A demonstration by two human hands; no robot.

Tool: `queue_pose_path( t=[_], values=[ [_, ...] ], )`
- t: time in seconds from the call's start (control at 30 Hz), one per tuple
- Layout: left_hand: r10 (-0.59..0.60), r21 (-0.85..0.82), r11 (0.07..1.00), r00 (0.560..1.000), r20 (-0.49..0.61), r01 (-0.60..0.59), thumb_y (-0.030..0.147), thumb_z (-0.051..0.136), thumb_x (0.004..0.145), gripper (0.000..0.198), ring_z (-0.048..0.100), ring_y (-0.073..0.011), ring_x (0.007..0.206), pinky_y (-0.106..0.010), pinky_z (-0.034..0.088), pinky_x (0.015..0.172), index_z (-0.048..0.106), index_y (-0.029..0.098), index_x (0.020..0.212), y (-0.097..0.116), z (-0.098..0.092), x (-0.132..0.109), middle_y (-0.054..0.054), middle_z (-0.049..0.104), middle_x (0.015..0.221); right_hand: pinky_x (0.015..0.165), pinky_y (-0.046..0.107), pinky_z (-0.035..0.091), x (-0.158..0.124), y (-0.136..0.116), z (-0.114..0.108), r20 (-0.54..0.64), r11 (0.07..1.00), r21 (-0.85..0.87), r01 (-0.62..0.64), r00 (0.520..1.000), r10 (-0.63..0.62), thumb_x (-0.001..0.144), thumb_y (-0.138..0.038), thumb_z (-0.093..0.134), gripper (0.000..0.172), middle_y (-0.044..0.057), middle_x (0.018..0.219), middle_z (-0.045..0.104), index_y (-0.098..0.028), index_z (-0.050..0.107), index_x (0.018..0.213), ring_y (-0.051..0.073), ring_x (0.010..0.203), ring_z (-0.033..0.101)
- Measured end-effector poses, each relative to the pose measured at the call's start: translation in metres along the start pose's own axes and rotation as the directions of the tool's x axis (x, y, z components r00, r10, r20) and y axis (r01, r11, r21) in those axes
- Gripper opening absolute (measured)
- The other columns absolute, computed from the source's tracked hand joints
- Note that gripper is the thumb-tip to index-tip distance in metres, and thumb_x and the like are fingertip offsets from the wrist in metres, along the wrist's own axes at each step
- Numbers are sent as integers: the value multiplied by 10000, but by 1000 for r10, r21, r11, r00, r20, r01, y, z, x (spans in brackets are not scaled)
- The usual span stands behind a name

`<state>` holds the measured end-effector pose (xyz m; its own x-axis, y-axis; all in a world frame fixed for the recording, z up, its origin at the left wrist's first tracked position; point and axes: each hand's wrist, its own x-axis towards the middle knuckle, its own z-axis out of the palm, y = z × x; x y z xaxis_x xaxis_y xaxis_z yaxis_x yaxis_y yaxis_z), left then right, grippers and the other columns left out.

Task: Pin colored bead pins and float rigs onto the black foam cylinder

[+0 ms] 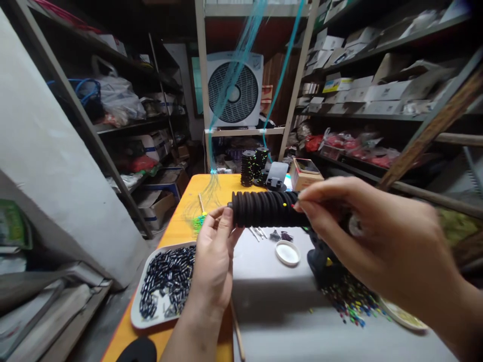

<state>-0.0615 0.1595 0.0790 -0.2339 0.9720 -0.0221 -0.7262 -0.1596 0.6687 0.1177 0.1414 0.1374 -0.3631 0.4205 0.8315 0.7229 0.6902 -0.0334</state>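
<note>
Ribbed black cylinder (260, 209) bears a yellow dot (285, 204); left fingers (226, 216) clamp its end, right fingers (308, 211) seemingly together.

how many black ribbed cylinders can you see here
3: one black ribbed cylinder held by the left hand, a second upright one at the orange table's far end, and a third just right of it; others may be hidden.

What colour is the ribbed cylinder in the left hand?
Black: the ribbed cylinder shows best in the head view.
</note>
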Motion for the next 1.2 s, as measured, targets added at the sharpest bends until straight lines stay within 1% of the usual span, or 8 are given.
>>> queue_pose_path(
  t=[0.1, 0.27, 0.4, 0.67, 0.9, 1.07, 1.13, 1.2],
  values=[
    [-18, 2, 1000, 1000, 15, 18, 155, 670, 918, 23, 730, -94, 802, -174, 599, 808, 647, 157, 916, 0, 0, 0, -33, 760, 906, 731, 280, 470, 13, 8, 11, 46, 997, 73, 27, 998, -30, 966, -155, 566, 60, 30, 914, 650, -192, 611, 955, 151, 831, 611],
    [-20, 7, 1000, 999, 50, 19, 198, 677, 921, 71, 735, -109, 860, -195, 598, 848, 626, 154, 945, -1, -2, 1, -26, 733, 895, 702, 286, 453, 18, 10, 21, 88, 990, 141, -27, 996, 14, 958, -164, 584, 73, 30, 881, 623, -160, 634, 906, 145, 801, 575],
    [-5, 25, 1000, 998, 63, 3, 227, 689, 916, 113, 729, -131, 932, -216, 594, 880, 615, 154, 959, -1, -4, 1, -41, 728, 947, 702, 281, 453, 18, 8, 23, 85, 990, 141, -20, 996, 8, 954, -159, 588, 74, 32, 883, 626, -155, 639, 900, 142, 795, 580],
    [-4, 34, 999, 999, 46, 2, 209, 692, 912, 95, 721, -117, 892, -208, 590, 867, 629, 149, 951, -3, -4, 2, -34, 719, 920, 729, 275, 462, 15, 7, 24, 54, 995, 93, 35, 998, -40, 949, -135, 573, 67, 36, 887, 632, -161, 620, 908, 150, 809, 601],
    [-7, 22, 1000, 998, 66, 5, 235, 713, 899, 133, 732, -133, 905, -218, 597, 858, 629, 154, 963, -3, -6, 3, -37, 731, 927, 753, 273, 467, 11, 7, 27, 49, 996, 41, 82, 995, -84, 928, -109, 577, 62, 52, 917, 632, -151, 623, 922, 161, 842, 614],
    [5, -13, 1000, 999, 54, -4, 179, 708, 899, 79, 724, -91, 815, -189, 602, 816, 654, 149, 950, -3, -5, 2, -36, 759, 933, 766, 305, 492, 14, 7, 30, 51, 989, -14, 148, 988, -147, 930, -85, 554, 85, 98, 933, 624, -131, 619, 897, 194, 874, 611],
    [10, -16, 1000, 999, 43, -10, 159, 698, 902, 50, 718, -83, 789, -183, 607, 794, 662, 149, 936, -3, -4, 2, -32, 760, 933, 831, 335, 498, 12, 5, 24, 49, 981, -52, 189, 981, -187, 932, -77, 560, 80, 123, 981, 630, -111, 629, 953, 214, 929, 602],
    [17, -15, 1000, 999, 33, -17, 149, 684, 910, 24, 719, -91, 812, -185, 611, 789, 662, 152, 920, -3, -4, 2, -36, 760, 941, 928, 379, 474, 0, 1, 14, 37, 969, -99, 227, 974, -225, 923, -80, 596, 152, 142, 1061, 624, -90, 628, 1072, 236, 1011, 586]
  ],
)
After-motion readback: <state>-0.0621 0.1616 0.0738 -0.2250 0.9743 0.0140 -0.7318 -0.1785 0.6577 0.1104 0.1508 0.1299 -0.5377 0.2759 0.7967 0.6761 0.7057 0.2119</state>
